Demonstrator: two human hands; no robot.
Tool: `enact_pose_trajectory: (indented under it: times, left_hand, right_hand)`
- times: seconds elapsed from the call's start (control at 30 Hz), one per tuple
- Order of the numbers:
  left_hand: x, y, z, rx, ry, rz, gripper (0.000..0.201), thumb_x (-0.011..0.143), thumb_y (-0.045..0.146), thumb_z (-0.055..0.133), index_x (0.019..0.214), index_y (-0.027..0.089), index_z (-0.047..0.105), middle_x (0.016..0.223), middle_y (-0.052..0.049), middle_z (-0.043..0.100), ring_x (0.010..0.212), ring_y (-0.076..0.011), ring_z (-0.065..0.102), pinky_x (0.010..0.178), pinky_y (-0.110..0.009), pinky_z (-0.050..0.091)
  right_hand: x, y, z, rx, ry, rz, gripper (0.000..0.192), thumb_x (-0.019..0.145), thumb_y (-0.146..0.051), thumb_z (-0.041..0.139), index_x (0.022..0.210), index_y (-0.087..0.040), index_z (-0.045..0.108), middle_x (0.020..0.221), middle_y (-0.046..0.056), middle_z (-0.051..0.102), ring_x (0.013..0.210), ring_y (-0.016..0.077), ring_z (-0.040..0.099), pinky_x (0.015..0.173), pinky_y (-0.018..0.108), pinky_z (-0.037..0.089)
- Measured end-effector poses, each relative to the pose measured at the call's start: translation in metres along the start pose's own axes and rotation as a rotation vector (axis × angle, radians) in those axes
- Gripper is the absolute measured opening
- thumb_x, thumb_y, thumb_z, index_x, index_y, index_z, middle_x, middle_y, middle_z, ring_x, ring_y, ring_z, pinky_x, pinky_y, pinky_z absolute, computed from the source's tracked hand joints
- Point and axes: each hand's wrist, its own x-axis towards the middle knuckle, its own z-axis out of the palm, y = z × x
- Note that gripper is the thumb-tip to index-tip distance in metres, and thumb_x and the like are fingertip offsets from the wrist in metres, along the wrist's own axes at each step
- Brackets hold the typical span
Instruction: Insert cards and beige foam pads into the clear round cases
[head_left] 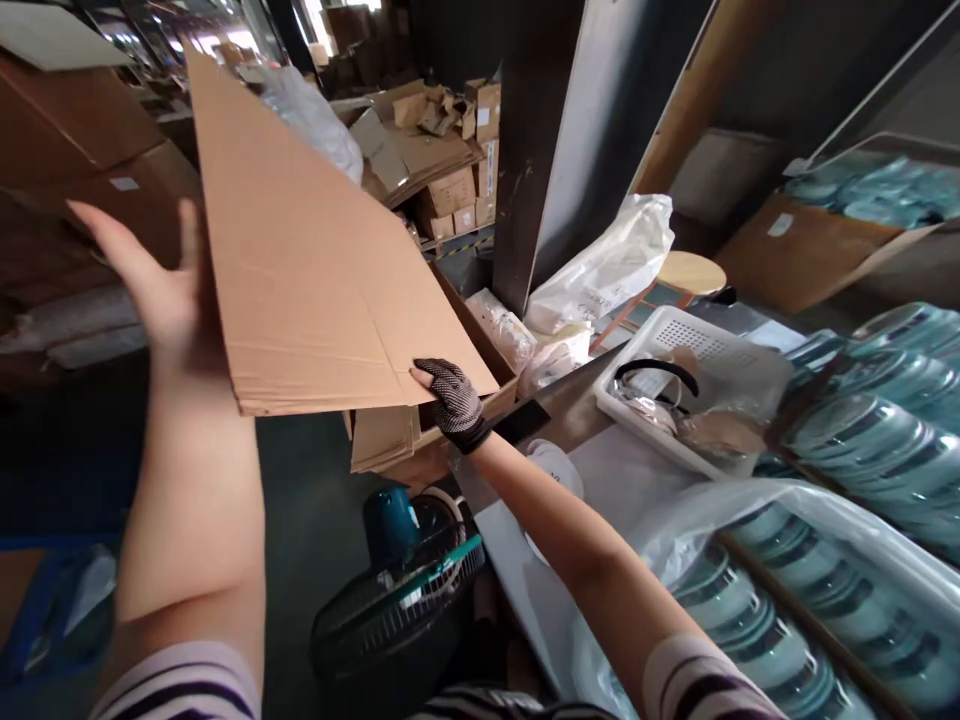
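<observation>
A flattened brown cardboard box is held up in front of me, tilted with its far end high. My left hand is bare and presses flat against the cardboard's left edge, fingers spread. My right hand, in a dark mesh glove, grips the cardboard's lower right corner from underneath. Below that corner lies a stack of more flat cardboard.
A teal floor fan stands below my arms. To the right, a table carries a white perforated basket and wrapped stacks of blue-green bowls. Plastic bags and piled cartons sit behind. A dark pillar rises centre.
</observation>
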Motion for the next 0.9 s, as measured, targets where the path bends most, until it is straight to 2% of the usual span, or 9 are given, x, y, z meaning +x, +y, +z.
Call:
enact_pose_trajectory:
  times: [0.07,0.13,0.2,0.3,0.43,0.53,0.6,0.7,0.9]
  left_hand:
    - [0.002,-0.027,0.012,-0.05,-0.063,-0.136,0.09,0.083,0.071,0.046,0.155,0.027,0.014,0.158,0.005,0.032,0.145,-0.0248,0.032,0.116,-0.048,0.033]
    - [0.002,-0.058,0.027,0.04,-0.101,-0.294,0.097,0.075,0.037,0.069,0.155,0.025,0.016,0.156,0.0,0.037,0.138,-0.021,0.044,0.115,-0.045,0.035]
    - [0.001,-0.087,0.038,0.241,-0.107,-0.414,0.086,0.067,0.011,0.066,0.148,0.016,0.038,0.148,-0.005,0.05,0.131,-0.0207,0.052,0.114,-0.042,0.036]
    - [0.002,-0.111,0.036,0.386,-0.011,-0.528,0.071,0.062,0.001,0.057,0.133,0.009,0.056,0.134,-0.008,0.062,0.121,-0.0217,0.06,0.108,-0.043,0.043]
    - [0.019,-0.103,0.01,0.339,0.17,-0.576,0.07,0.061,0.0,0.059,0.129,0.016,0.061,0.121,-0.004,0.07,0.102,-0.0216,0.069,0.098,-0.05,0.051]
    - [0.039,-0.095,0.0,0.388,0.179,-0.556,0.068,0.061,0.0,0.06,0.126,0.022,0.063,0.111,0.001,0.074,0.09,-0.0181,0.071,0.093,-0.05,0.054]
    - [0.049,-0.102,0.008,0.426,0.134,-0.532,0.068,0.063,-0.001,0.06,0.127,0.022,0.063,0.113,0.001,0.073,0.092,-0.0173,0.07,0.094,-0.049,0.054]
    - [0.049,-0.133,0.041,0.438,0.018,-0.484,0.069,0.064,-0.006,0.059,0.13,0.012,0.059,0.125,-0.004,0.068,0.107,-0.0179,0.066,0.102,-0.043,0.05]
    - [0.004,-0.206,0.145,0.538,-0.173,-0.431,0.063,0.073,-0.004,0.053,0.136,0.001,0.052,0.14,-0.015,0.056,0.127,-0.0211,0.055,0.109,-0.03,0.043]
  right_hand:
    - [-0.007,0.016,0.016,-0.005,-0.14,0.016,0.051,0.09,-0.009,0.04,0.137,-0.022,0.055,0.137,0.008,0.059,0.129,0.0189,0.049,0.111,0.04,0.039]
    - [-0.017,0.028,0.028,-0.097,-0.361,0.088,0.053,0.09,-0.012,0.045,0.142,-0.023,0.05,0.144,0.009,0.052,0.132,0.023,0.045,0.113,0.047,0.035]
    - [-0.031,0.033,0.035,-0.225,-0.59,0.196,0.061,0.088,-0.018,0.054,0.147,-0.024,0.042,0.151,0.011,0.042,0.136,0.0306,0.039,0.113,0.057,0.027]
    - [-0.059,0.027,0.033,-0.285,-0.77,0.359,0.078,0.08,-0.024,0.067,0.151,-0.022,0.034,0.155,0.016,0.035,0.138,0.0366,0.034,0.112,0.061,0.022]
    - [-0.1,0.008,0.003,-0.105,-0.648,0.493,0.073,0.079,-0.023,0.066,0.147,-0.017,0.041,0.142,0.016,0.051,0.128,0.0284,0.047,0.108,0.046,0.037]
    - [-0.134,-0.009,-0.036,-0.018,-0.5,0.552,0.061,0.08,-0.019,0.061,0.14,-0.017,0.049,0.126,0.014,0.062,0.118,0.0253,0.056,0.101,0.042,0.044]
    - [-0.161,-0.02,-0.064,0.019,-0.398,0.602,0.054,0.084,-0.022,0.058,0.137,-0.018,0.052,0.12,0.013,0.066,0.112,0.0244,0.061,0.096,0.04,0.049]
    - [-0.21,-0.039,-0.1,0.009,-0.273,0.742,0.043,0.088,-0.027,0.053,0.129,-0.019,0.059,0.114,0.011,0.07,0.104,0.0238,0.066,0.091,0.04,0.053]
    - [-0.301,-0.082,-0.133,-0.049,-0.185,1.083,0.038,0.087,-0.037,0.05,0.118,-0.022,0.067,0.107,0.009,0.074,0.098,0.0256,0.071,0.086,0.042,0.057]
